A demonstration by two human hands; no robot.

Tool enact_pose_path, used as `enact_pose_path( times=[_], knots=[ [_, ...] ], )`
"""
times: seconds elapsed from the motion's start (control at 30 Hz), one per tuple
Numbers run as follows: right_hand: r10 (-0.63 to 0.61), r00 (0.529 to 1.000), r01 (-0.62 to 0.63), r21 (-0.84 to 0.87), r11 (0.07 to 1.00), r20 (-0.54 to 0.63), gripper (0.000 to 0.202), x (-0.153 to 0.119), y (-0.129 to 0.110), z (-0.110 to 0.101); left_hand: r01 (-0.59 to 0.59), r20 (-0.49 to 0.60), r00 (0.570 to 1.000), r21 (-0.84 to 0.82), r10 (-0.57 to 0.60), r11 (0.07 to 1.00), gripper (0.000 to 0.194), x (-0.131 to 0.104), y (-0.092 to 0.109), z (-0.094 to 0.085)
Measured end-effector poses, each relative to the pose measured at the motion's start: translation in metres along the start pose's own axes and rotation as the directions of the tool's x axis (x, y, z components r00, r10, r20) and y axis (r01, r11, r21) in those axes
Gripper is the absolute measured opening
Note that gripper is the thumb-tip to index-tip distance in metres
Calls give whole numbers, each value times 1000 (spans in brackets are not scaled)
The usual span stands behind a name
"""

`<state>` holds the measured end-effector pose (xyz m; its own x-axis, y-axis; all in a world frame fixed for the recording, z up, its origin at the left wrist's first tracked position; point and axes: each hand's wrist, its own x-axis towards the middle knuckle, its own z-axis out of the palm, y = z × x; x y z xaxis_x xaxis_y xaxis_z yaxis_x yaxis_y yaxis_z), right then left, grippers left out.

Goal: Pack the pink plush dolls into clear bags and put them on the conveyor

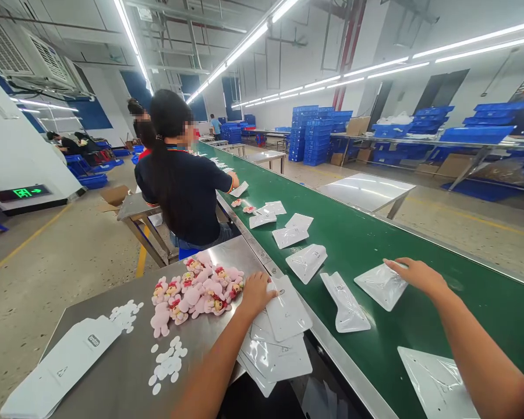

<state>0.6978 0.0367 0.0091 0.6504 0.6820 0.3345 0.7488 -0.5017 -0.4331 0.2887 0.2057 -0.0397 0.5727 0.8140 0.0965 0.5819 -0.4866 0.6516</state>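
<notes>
My left hand (257, 295) is at the metal table's edge, its fingers closed on the top corner of a white plastic pouch (290, 314). That pouch lies over a fanned pile of similar pouches (277, 362). Over the belt, my right hand (421, 274) has its thumb and fingers at the upper edge of another white pouch (382, 285), which looks slightly filled. Just beyond my left hand is a heap of small pink plush dolls (196, 291). White round discs (168, 364) lie in front of the dolls.
A green conveyor belt (332, 230) runs away from me, carrying several white pouches (306, 262) and some pink dolls (248, 208). A stack of flat white pouches (65, 366) and more discs (126, 316) occupy the table's left. A co-worker (186, 180) sits ahead beside the belt.
</notes>
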Motion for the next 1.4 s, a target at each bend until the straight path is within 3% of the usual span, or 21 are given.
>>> enact_pose_path(
  times=[0.1, 0.17, 0.2, 0.27, 0.33, 0.37, 0.43, 0.5, 0.57, 0.63, 0.7, 0.77, 0.9, 0.97, 1.1, 1.27, 1.33, 1.4],
  knots=[
    [-40, 999, 38, -70, 997, -34, 43, -19, -50, 7, -26, 4, 1000, -7, 26, 1000, 10, 5, 2, -5],
    [-270, 960, 268, 43, 963, 72, 37, -38, -105, 16, -58, -4, 998, -32, 58, 998, 7, 2, 7, -13],
    [-405, 901, 383, 151, 911, 157, 36, -49, -135, 21, -76, -9, 997, -47, 75, 996, 8, -1, 11, -19],
    [-634, 720, 533, 361, 765, 283, 43, -68, -189, 30, -106, -20, 994, -71, 105, 992, 10, -11, 19, -31],
    [-760, 542, 588, 485, 648, 358, 35, -83, -231, 37, -102, -58, 994, -173, 93, 980, 14, -25, 24, -44],
    [-793, 480, 596, 524, 609, 375, 28, -88, -246, 41, -79, -79, 995, -279, 59, 957, 21, -32, 24, -49],
    [-823, 435, 589, 576, 567, 365, 24, -93, -268, 49, -1, -76, 996, -577, -52, 816, 41, -49, 18, -58],
    [-843, 435, 579, 618, 531, 317, 24, -95, -282, 59, 108, 28, 988, -821, -150, 560, 56, -67, 7, -61],
    [-861, 384, 553, 664, 504, 334, 23, -93, -298, 74, 219, 155, 965, -918, -210, 331, 55, -84, -6, -59],
    [-843, 332, 499, 679, 538, 424, 27, -87, -318, 93, 270, 208, 933, -943, -293, 192, 48, -98, -17, -56],
    [-791, 348, 447, 652, 612, 503, 31, -80, -343, 115, 262, 200, 906, -957, -373, 124, 43, -105, -25, -54],
    [-747, 403, 419, 619, 665, 530, 34, -73, -370, 136, 244, 176, 888, -964, -425, 109, 43, -108, -29, -53],
    [-721, 411, 371, 619, 692, 558, 25, -69, -408, 166, 203, 70, 857, -956, -511, 210, 44, -103, -33, -54],
    [-705, 451, 331, 630, 702, 548, 22, -72, -415, 169, 173, 16, 869, -946, -495, 273, 41, -99, -34, -55],
    [-655, 593, 213, 693, 688, 468, 25, -81, -404, 142, 132, -33, 905, -926, -425, 354, 41, -91, -31, -54],
    [-600, 699, -208, 914, 349, 388, 31, -110, -367, 78, 111, -135, 894, -857, -427, 504, 39, -83, -9, -52],
    [-554, 743, -185, 911, 368, 374, 31, -122, -350, 60, 91, -154, 916, -819, -369, 566, 37, -82, 2, -51],
    [-494, 814, -72, 897, 436, 305, 29, -129, -333, 48, 78, -144, 943, -781, -301, 620, 34, -83, 13, -49]
  ],
)
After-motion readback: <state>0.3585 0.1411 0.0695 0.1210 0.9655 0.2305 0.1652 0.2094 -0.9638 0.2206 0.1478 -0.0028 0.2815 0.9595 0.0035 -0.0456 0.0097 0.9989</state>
